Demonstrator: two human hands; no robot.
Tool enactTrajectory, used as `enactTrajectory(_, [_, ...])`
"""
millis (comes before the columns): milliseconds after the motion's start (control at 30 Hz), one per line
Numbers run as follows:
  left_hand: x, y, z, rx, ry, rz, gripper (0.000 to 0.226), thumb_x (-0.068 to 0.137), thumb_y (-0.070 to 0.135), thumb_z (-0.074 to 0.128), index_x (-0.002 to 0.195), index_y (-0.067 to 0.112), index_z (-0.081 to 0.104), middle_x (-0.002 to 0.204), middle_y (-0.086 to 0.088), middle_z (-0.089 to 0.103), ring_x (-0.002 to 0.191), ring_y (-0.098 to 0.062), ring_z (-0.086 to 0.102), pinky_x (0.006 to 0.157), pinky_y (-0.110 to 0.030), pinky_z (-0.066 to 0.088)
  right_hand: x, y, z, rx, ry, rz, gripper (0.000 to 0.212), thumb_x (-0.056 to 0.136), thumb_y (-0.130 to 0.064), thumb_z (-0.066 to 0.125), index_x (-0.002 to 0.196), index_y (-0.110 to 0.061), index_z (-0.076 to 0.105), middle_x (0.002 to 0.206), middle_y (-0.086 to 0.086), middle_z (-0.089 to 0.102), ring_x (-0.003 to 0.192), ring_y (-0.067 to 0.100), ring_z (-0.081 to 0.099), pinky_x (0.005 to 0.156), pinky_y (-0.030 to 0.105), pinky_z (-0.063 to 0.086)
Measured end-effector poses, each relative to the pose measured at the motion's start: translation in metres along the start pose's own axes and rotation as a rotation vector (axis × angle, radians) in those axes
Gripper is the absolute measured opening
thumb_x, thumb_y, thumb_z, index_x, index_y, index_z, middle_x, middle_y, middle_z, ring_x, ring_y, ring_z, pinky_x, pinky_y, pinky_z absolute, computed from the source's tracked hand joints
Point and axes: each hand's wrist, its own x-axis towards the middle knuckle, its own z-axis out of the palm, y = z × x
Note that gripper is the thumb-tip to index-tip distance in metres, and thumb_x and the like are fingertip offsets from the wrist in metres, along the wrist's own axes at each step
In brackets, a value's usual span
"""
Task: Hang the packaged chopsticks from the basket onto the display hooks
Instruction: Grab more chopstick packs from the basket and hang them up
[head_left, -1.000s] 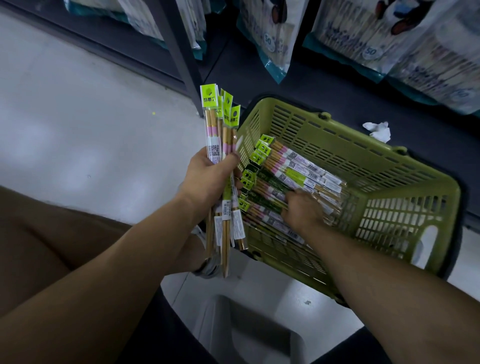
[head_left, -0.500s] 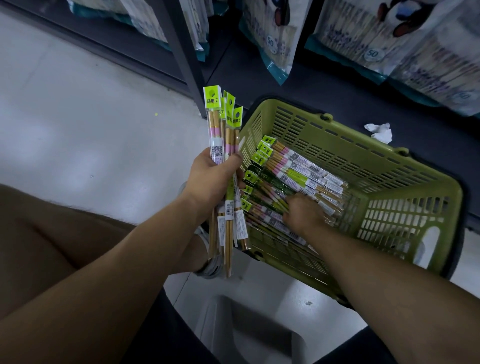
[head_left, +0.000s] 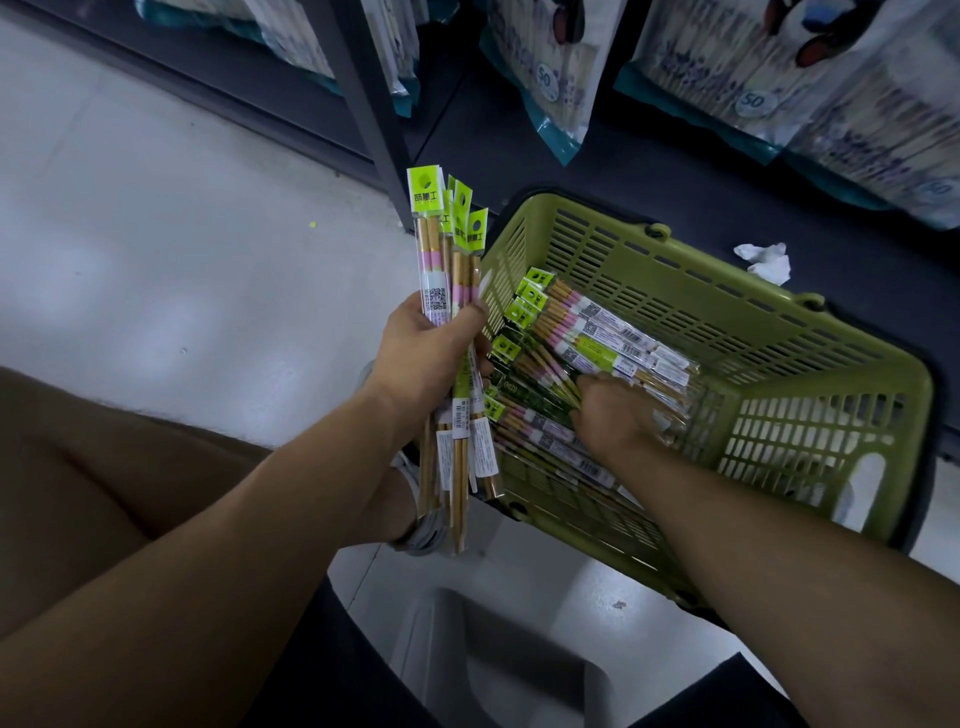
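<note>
My left hand (head_left: 426, 353) grips a bundle of several chopstick packs (head_left: 454, 249) upright, their lime-green header cards at the top, just left of the basket. A green slotted basket (head_left: 779, 415) stands on the floor, tilted toward me, with many more chopstick packs (head_left: 597, 332) lying in it. My right hand (head_left: 610, 418) is down inside the basket, on top of the pile, its fingers curled into the packs; whether they hold one is hidden. No display hooks are in view.
A dark low shelf (head_left: 649, 156) runs along the back, with large bags of disposable chopsticks (head_left: 561, 67) hanging over it. A crumpled white tissue (head_left: 763, 260) lies on the shelf behind the basket. A grey stool (head_left: 493, 665) stands below me, and my knee (head_left: 78, 467) is at left.
My right hand has shifted slightly within the basket, fingers working among the packs. The left hand keeps its bundle in about the same place.
</note>
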Motion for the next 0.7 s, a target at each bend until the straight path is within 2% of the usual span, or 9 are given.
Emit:
enactTrajectory(100, [0.001,0.000,0.000,0.000,0.005,0.000,0.008,0.099,0.020,0.065,0.101,0.015,0.058,0.068,-0.004,0.068,0.056,-0.021,0.066,0.054,-0.035,0.057,0.005,-0.001,-0.002,0.031,-0.023,0.021,0.034,0.098,-0.023,0.064,0.128,-0.009,0.057,0.123,0.013,0.062,0.109,0.030,0.062,0.073,0.031,0.043])
enactTrajectory(200, [0.001,0.000,0.000,-0.001,0.000,-0.004,0.008,0.100,0.020,0.065,0.100,0.016,0.058,0.069,-0.005,0.068,0.057,-0.022,0.066,0.055,-0.036,0.057,0.006,0.000,-0.004,0.068,-0.034,0.020,0.028,0.098,-0.026,0.063,0.120,-0.009,0.062,0.115,0.012,0.063,0.100,0.028,0.063,0.070,0.030,0.040])
enactTrajectory(300, [0.000,0.001,0.000,-0.009,-0.005,-0.012,0.008,0.100,0.019,0.065,0.100,0.016,0.058,0.072,-0.008,0.067,0.057,-0.023,0.065,0.055,-0.035,0.057,0.003,0.003,-0.004,0.080,-0.028,-0.001,0.025,0.099,-0.031,0.059,0.114,-0.011,0.062,0.110,0.010,0.059,0.092,0.026,0.056,0.069,0.031,0.036])
enactTrajectory(400, [-0.001,0.002,0.000,-0.001,-0.009,-0.014,0.009,0.100,0.019,0.064,0.102,0.014,0.057,0.075,-0.011,0.067,0.057,-0.022,0.065,0.055,-0.035,0.058,-0.002,0.007,-0.008,0.161,-0.026,-0.034,0.017,0.098,-0.032,0.057,0.098,-0.016,0.061,0.092,0.005,0.051,0.084,0.025,0.055,0.063,0.030,0.033])
enactTrajectory(467, [0.000,0.002,0.001,0.002,-0.005,-0.021,0.009,0.100,0.018,0.065,0.102,0.013,0.058,0.073,-0.009,0.067,0.058,-0.023,0.066,0.057,-0.037,0.058,-0.007,0.008,-0.016,0.286,-0.032,-0.063,0.016,0.097,-0.033,0.056,0.087,-0.020,0.055,0.080,0.002,0.053,0.079,0.028,0.061,0.057,0.029,0.034])
enactTrajectory(533, [0.001,0.001,0.002,0.007,-0.011,-0.032,0.009,0.099,0.020,0.066,0.101,0.013,0.060,0.071,-0.006,0.067,0.060,-0.022,0.066,0.058,-0.037,0.058,-0.012,0.004,-0.032,0.472,-0.015,-0.070,0.020,0.098,-0.033,0.056,0.081,-0.023,0.052,0.074,-0.001,0.055,0.073,0.026,0.059,0.060,0.030,0.040])
enactTrajectory(633, [0.001,0.001,0.009,0.018,-0.034,-0.076,0.012,0.099,0.023,0.067,0.106,0.015,0.063,0.080,-0.007,0.069,0.069,-0.022,0.068,0.062,-0.036,0.057,-0.024,-0.012,-0.068,0.764,0.031,-0.078,0.027,0.099,-0.028,0.061,0.072,-0.022,0.057,0.065,-0.004,0.059,0.058,0.008,0.058,0.054,0.024,0.039])
enactTrajectory(700, [-0.004,0.002,0.016,-0.029,-0.044,-0.117,0.015,0.098,0.022,0.068,0.110,0.014,0.065,0.088,-0.008,0.072,0.071,-0.021,0.071,0.061,-0.034,0.057,-0.035,-0.025,-0.098,0.859,0.077,-0.092,0.023,0.098,-0.028,0.062,0.076,-0.022,0.065,0.063,-0.007,0.061,0.052,-0.004,0.056,0.049,0.020,0.039])
